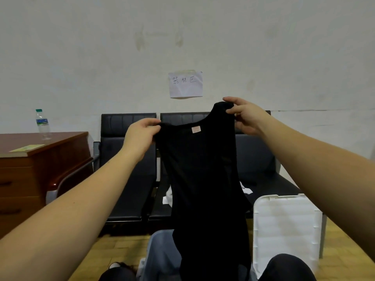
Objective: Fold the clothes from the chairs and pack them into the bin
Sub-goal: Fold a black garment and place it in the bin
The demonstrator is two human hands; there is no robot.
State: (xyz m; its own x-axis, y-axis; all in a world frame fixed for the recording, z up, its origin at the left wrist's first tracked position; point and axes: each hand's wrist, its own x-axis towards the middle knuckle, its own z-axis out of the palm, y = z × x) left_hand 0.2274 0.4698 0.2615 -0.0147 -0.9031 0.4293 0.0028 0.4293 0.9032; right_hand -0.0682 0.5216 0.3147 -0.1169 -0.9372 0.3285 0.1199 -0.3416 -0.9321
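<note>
Black tank top (203,179) held up in mid-air w/ long axis vertical, neck end up, hem hanging down into the bin (160,254) at bottom centre. Pale label (196,129) at neckline faces the camera. Left hand (140,136) grip pinched on the left shoulder strap; right hand (246,116) grip pinched on the right strap, held higher, so top edge slants up to the right. Behind: black chairs (129,159) against the wall, w/ white cloth (168,197) on the seat, partly hidden by the top. White bin lid (286,226) stands just right of the garment, close to its edge. Wooden worktop (40,147) far left carries a water bottle (43,124); open floor between it & bin.
</note>
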